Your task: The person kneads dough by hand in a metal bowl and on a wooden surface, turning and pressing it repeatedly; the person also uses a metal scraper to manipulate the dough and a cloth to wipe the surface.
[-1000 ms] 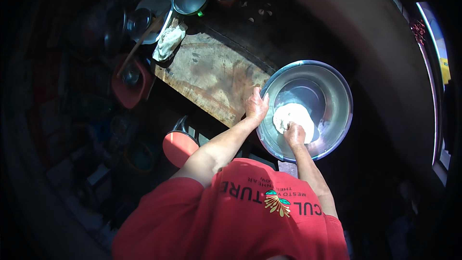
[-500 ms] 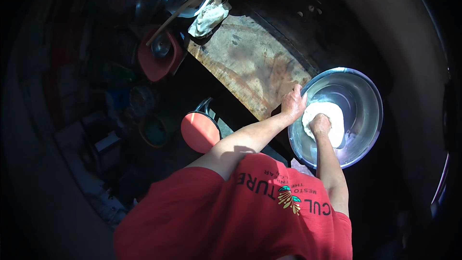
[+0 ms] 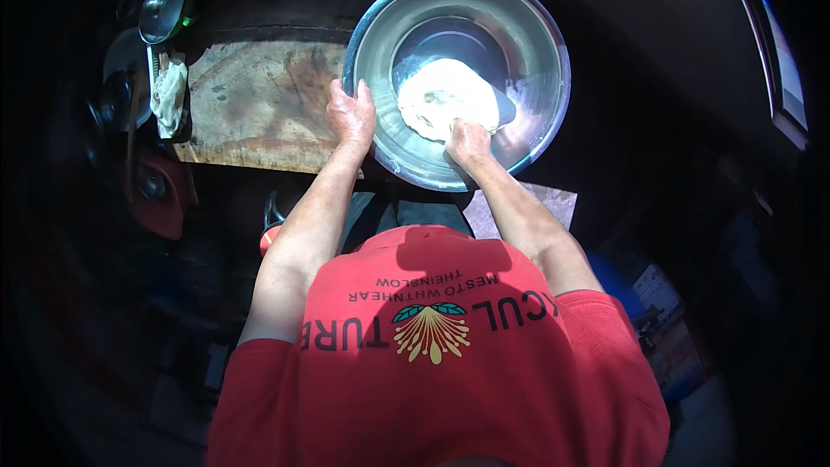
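midway, i'd say: dough come together, kneading not finished

my left hand (image 3: 351,115) is clamped on the near left rim of the steel bowl (image 3: 536,26), steadying it, while my right hand (image 3: 468,141) is closed into a fist pressing the near edge of the dough (image 3: 445,95), which sits in the bowl's bottom. the dough reads as one pale lump, a bit rough on top; i judge it needs more working. the bowl stands at the right end of the wooden bench (image 3: 255,95).

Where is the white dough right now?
In the head view the white dough lies on the bottom of the big metal bowl, top centre. The right hand presses on its near edge, and the left hand grips the bowl's left rim.
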{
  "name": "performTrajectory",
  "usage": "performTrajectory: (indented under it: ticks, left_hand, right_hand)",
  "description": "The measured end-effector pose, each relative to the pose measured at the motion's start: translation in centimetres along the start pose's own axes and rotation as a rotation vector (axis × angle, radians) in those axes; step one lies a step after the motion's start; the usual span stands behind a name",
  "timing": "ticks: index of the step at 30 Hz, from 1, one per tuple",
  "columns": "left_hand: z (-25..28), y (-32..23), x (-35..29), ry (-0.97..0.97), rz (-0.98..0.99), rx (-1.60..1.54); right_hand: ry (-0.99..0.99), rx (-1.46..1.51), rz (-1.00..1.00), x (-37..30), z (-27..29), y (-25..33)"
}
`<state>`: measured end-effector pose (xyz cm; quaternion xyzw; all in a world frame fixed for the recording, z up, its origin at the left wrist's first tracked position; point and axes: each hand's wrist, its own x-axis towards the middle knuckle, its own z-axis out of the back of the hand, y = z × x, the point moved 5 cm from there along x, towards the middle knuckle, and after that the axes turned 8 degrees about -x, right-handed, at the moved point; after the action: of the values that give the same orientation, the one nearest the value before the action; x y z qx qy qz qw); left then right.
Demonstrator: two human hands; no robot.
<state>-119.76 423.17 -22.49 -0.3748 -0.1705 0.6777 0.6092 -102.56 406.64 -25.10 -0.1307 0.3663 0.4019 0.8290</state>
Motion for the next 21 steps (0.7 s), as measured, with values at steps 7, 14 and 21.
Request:
performTrajectory:
  ticks: [7,14,21]
  left_hand:
    - [0.5,0.3,-0.1,-0.02,-0.018,0.011]
    - [0.0,-1.2,0.8,0.056,-0.031,0.034]
    - [-1.5,0.3,1.5,0.028,-0.159,0.18]
  right_hand:
    - [0.11,0.102,-0.113,1.8,-1.5,0.4]
    - [0.301,0.211,0.024,0.3,-0.4,0.5]
    - [-0.517,1.122,-0.118,-23.4,3.6,-8.7]
